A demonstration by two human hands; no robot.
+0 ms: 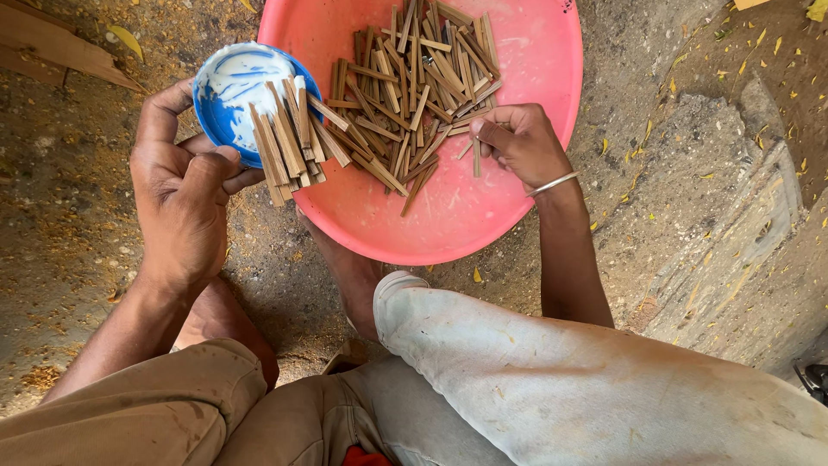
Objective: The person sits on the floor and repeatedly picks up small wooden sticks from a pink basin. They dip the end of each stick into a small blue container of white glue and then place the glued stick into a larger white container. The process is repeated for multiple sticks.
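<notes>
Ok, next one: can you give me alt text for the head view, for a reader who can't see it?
A seated person's left hand holds a fanned bundle of thin wooden sticks over a small blue bowl coated with white liquid, while the right hand picks at a pile of sticks in a pink basin on sandy ground.

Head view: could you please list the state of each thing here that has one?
Pink basin: on the ground, holding loose wooden sticks.
Blue bowl: white-smeared, stick ends resting on it.
Stick bundle: gripped by left hand.
Right hand: fingers pinching a single stick.
</notes>
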